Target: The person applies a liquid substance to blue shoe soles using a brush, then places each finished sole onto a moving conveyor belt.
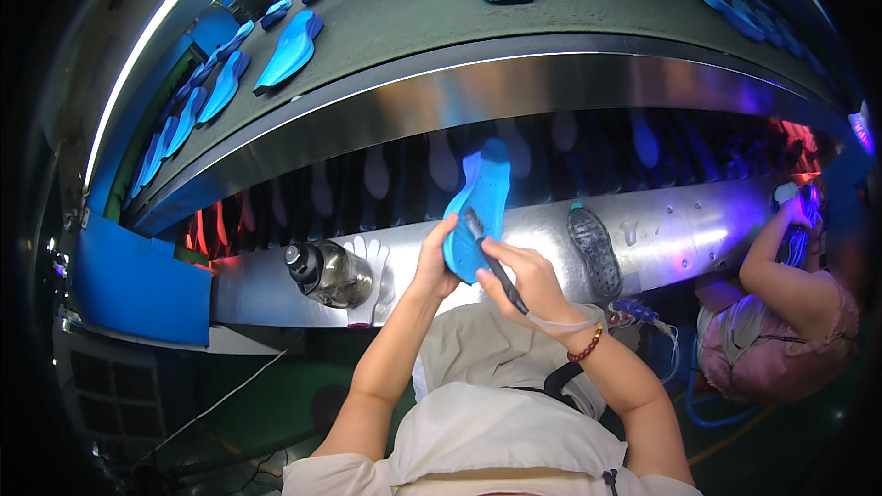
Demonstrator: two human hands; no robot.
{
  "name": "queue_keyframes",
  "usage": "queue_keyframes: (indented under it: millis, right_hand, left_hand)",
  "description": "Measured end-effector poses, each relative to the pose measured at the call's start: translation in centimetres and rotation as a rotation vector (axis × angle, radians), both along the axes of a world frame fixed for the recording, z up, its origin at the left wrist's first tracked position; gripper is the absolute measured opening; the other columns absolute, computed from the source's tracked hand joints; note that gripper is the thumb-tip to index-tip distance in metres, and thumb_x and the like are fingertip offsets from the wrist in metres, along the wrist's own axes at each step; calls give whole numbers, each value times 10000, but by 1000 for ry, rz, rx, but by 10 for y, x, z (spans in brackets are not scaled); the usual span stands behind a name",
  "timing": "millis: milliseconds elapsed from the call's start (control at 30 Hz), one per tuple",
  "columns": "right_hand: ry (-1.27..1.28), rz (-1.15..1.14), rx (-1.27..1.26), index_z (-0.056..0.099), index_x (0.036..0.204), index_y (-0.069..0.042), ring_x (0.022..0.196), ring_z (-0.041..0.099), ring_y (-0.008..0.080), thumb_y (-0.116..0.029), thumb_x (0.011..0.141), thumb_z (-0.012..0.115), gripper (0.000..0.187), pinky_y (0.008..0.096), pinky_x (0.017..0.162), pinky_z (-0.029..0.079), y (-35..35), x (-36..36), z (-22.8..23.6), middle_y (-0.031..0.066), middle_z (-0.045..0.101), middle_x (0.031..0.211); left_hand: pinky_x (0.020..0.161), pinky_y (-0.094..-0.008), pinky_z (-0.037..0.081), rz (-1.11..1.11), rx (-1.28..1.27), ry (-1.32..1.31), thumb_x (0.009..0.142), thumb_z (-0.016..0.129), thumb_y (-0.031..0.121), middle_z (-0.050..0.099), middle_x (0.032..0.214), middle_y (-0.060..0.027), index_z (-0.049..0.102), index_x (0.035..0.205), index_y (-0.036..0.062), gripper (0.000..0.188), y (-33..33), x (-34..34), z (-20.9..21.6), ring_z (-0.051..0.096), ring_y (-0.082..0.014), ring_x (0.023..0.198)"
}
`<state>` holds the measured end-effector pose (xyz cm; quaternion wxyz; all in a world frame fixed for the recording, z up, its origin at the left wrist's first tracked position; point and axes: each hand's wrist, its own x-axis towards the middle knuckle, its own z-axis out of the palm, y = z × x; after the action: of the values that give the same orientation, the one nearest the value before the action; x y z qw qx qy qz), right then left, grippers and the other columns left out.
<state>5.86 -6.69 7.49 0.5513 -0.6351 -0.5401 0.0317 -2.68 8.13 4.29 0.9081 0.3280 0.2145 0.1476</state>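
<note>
A light blue shoe midsole [494, 186] is tilted up in front of me, its toe end pointing away. My left hand [436, 259] is closed round its near left edge. In my right hand [528, 283] is a slim black brush [497, 268], its bristle end against the inner face of the midsole near the heel. The right fingers are wrapped round the brush handle. A beaded bracelet circles my right wrist. Beyond the midsole, several soles show in the dark gap under the conveyor.
A steel ledge [418, 248] carries a dark bottle [329, 273], a white glove [369, 262] and a dark outsole [595, 253]. Above runs a green conveyor belt [395, 14] with several blue midsoles [292, 50]. A co-worker [781, 312] in pink sits at right, holding a blue piece.
</note>
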Motion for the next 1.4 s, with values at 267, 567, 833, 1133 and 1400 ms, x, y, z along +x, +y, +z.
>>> queue_keyframes:
  millis: [267, 567, 833, 1133, 1400]
  right_hand:
    - [991, 284, 116, 602, 971, 104, 898, 604, 230, -262, 948, 301, 475, 315, 860, 444, -39, 49, 18, 197, 631, 952]
    - [1197, 159, 265, 597, 955, 94, 796, 620, 210, -336, 950, 304, 520, 301, 726, 510, -45, 57, 13, 179, 635, 904]
    - [642, -150, 170, 630, 923, 68, 786, 601, 135, -269, 942, 387, 416, 237, 690, 475, -36, 75, 33, 126, 648, 864]
    - [-186, -242, 77, 643, 868, 35, 726, 637, 257, -84, 802, 567, 155, 321, 657, 487, -19, 65, 31, 165, 652, 813]
    - [803, 282, 163, 600, 841, 105, 801, 629, 335, -312, 915, 322, 507, 405, 797, 489, -75, 60, 21, 253, 629, 851]
  left_hand:
    - [847, -534, 446, -83, -75, -27, 875, 374, 444, 475, 1222, -206, 371, 1286, 9, 599, 0, -25, 12, 528, -370, 1046]
    - [830, -579, 438, -157, -122, -105, 881, 327, 458, 415, 1286, -211, 307, 1333, 36, 618, -22, -20, 24, 490, -396, 1097]
    - [834, -583, 432, -137, -156, -85, 882, 328, 464, 407, 1291, -219, 291, 1342, 36, 630, -25, -19, 23, 492, -409, 1087]
    - [870, -526, 436, -281, -218, -252, 881, 396, 381, 484, 1214, -215, 328, 1307, 1, 574, -19, -18, 15, 526, -370, 1053]
    - [839, -485, 471, -44, 265, -118, 853, 388, 391, 498, 1194, -223, 366, 1277, -34, 601, 5, -36, 33, 554, -347, 1019]
